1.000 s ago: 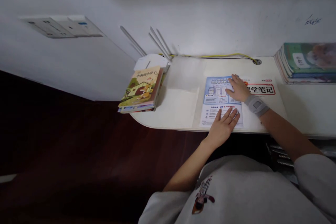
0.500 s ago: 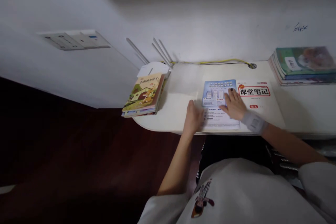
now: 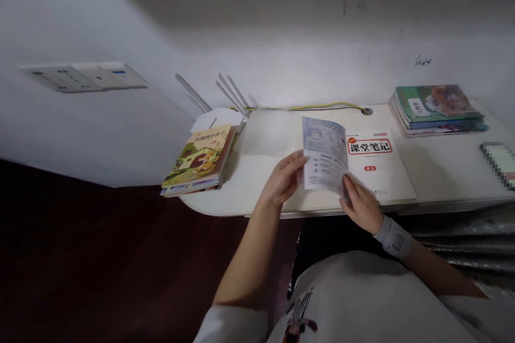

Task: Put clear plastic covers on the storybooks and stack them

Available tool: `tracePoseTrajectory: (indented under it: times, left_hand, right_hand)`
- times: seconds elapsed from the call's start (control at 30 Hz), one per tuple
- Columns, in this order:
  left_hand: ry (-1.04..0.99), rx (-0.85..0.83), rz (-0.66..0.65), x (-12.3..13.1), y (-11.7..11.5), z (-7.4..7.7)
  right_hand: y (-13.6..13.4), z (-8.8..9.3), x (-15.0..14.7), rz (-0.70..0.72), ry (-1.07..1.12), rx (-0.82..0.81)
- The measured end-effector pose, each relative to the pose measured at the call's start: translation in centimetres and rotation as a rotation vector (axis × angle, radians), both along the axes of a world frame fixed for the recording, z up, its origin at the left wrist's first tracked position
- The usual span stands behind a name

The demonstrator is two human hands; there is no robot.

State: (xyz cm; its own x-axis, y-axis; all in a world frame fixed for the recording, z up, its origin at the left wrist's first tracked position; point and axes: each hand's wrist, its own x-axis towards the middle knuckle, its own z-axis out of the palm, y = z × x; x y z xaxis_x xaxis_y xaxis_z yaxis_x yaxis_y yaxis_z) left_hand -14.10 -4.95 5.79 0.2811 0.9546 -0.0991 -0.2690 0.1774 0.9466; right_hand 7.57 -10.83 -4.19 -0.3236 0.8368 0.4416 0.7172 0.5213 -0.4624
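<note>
A folded blue-and-white leaflet (image 3: 325, 156) stands up off the desk, held between my two hands. My left hand (image 3: 284, 178) grips its left edge, and my right hand (image 3: 360, 204) pinches its lower corner. A grey band (image 3: 393, 237) wraps my right wrist. Beneath and right of the leaflet lies a white workbook with a red-framed title (image 3: 372, 163), its left part hidden by the leaflet. It lies flat on the cream desk (image 3: 261, 142).
A stack of picture books (image 3: 197, 161) overhangs the desk's left end, in front of a white router with antennas (image 3: 217, 120). Several books (image 3: 436, 112) stand at the back right, a pixelated device (image 3: 499, 159) lies at the right edge, and a yellow cable (image 3: 309, 107) runs along the wall.
The leaflet has been lifted off the workbook and now stands tilted in both hands, uncovering the workbook's title. My right hand has moved down toward the desk's front edge, and the view has shifted.
</note>
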Motion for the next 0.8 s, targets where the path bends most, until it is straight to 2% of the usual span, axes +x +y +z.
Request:
tracePoseTrajectory:
  times: [0.13,0.23,0.3,0.43,0.5,0.57,0.63,0.7,0.8]
  left_hand:
    - [0.194,0.39,-0.166,4.4,-1.1,3.1]
    - [0.462,0.674,-0.253,6.5,-1.2,3.4]
    - [0.658,0.797,-0.246,7.4,-0.7,2.3]
    - [1.068,0.93,-0.187,9.1,1.6,-1.9]
    - [1.248,0.931,-0.171,9.9,2.8,-4.0]
    - [1.348,0.912,-0.2,10.4,3.8,-5.4]
    - [1.358,0.91,-0.253,10.6,4.7,-6.0]
    - [1.313,0.902,-0.209,10.5,5.7,-5.9]
    - [1.201,0.781,0.095,9.8,7.7,-5.0]
  right_hand:
    - [-0.8,0.5,2.5,-0.012,0.267,-0.123]
    - [-1.4,0.7,5.9,-0.095,0.314,-0.145]
    - [-1.6,0.8,8.6,-0.169,0.398,-0.175]
    - [-1.5,0.5,13.6,-0.427,0.695,-0.316]
    - [-1.1,0.3,15.3,-0.541,0.668,-0.283]
    - [-0.5,0.2,16.4,-0.596,0.481,-0.186]
    - [0.3,0.4,16.8,-0.587,0.272,-0.138]
    - [1.3,0.8,16.8,-0.562,0.207,-0.179]
    - [2.8,1.8,16.6,-0.583,0.352,-0.223]
